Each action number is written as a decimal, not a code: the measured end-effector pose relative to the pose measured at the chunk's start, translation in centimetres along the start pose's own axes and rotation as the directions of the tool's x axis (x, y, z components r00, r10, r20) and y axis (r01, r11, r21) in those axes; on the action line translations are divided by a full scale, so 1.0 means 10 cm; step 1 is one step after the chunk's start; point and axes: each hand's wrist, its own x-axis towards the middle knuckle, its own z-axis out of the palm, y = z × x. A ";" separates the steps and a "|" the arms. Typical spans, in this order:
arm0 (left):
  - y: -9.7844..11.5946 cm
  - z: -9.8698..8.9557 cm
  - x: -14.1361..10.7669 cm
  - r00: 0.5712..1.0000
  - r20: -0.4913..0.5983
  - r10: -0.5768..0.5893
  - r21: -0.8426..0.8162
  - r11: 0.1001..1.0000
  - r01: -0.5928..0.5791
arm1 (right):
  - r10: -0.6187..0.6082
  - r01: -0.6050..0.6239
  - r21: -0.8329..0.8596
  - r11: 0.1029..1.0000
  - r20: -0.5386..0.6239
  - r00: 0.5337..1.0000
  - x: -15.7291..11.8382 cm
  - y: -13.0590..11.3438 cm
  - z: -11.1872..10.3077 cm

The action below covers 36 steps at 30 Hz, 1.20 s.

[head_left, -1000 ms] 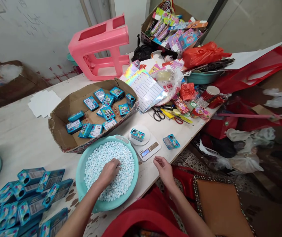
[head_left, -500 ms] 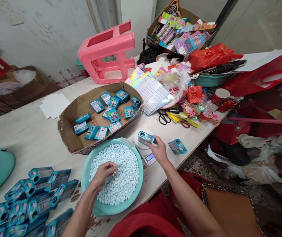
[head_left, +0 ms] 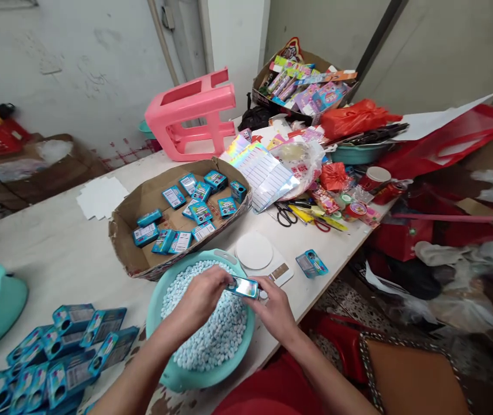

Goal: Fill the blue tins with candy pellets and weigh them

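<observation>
Both hands meet at a small blue box [head_left: 243, 286] over the right part of a turquoise basin [head_left: 250, 340] of pale blue and white candies [head_left: 212, 334]. My right hand [head_left: 275, 305] grips the box's right end. My left hand [head_left: 205, 294] has its fingers closed at the box's left end. Just behind them a white scale [head_left: 254, 250] has a bare round plate. To its right one blue box [head_left: 311, 263] lies on the table. Further back, a cardboard tray [head_left: 128, 253] holds several blue boxes.
Many blue boxes [head_left: 71, 369] stand at the lower left, near another turquoise tub [head_left: 13, 305]. A pink stool [head_left: 192, 112] lies behind the tray. Scissors [head_left: 287, 215], bags and a full carton [head_left: 264, 95] crowd the back right.
My right hand has brought the box from above the scale to the basin's edge. My left hand has risen from the candies to the box. The view has shifted slightly.
</observation>
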 end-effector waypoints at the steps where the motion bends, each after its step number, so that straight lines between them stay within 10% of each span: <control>1: 0.04 0.01 0.00 0.999 0.027 0.025 0.054 0.998 -0.027 | -0.001 0.001 0.001 1.000 0.014 1.000 -0.02 0.00 0.04; 8: -0.08 0.11 -0.04 0.992 -0.120 0.035 0.001 0.999 -0.035 | 0.064 -0.064 0.053 0.997 -0.003 0.998 -0.05 0.07 0.07; 12: -0.39 0.24 -0.17 0.952 -0.253 -0.170 -0.073 0.985 0.156 | 0.109 -0.097 0.100 0.990 -0.117 0.987 0.13 0.24 -0.11; 17: -0.76 0.57 -0.46 0.887 -0.182 -0.425 -0.164 0.902 0.399 | 0.081 -0.078 0.023 0.997 -0.281 0.956 0.62 0.74 -0.19; 23: -0.80 0.65 -0.49 0.879 -0.184 -0.439 -0.093 0.898 0.429 | 0.054 -0.061 -0.016 0.998 -0.275 0.960 0.91 1.14 -0.10; 36: -0.85 0.77 -0.36 0.952 -0.207 -0.224 0.117 0.961 0.252 | 0.321 -0.337 0.046 0.940 -0.445 0.836 -0.60 1.43 -0.47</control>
